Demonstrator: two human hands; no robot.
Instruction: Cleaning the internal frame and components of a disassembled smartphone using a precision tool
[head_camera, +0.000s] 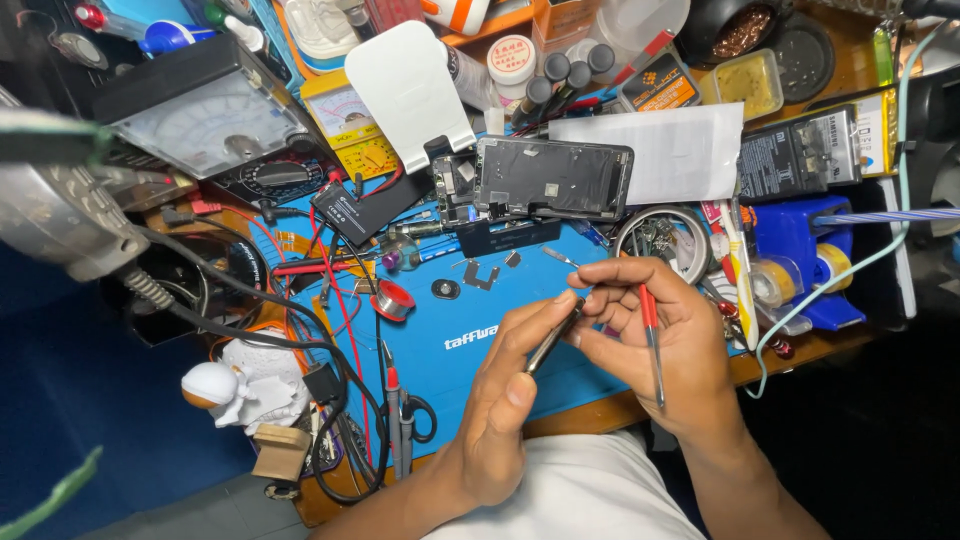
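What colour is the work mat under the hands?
Blue, with white lettering; the mat shows clearly in the head view.

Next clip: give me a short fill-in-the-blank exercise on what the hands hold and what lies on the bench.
1. The left hand holds dark metal ____ by the shaft.
2. The right hand holds a screwdriver whose handle is ____ near the fingers.
3. The opened phone lies on a work mat coloured ____.
4. The white figurine stands at the mat's ____ edge in the picture.

Missing words: tweezers; red; blue; left
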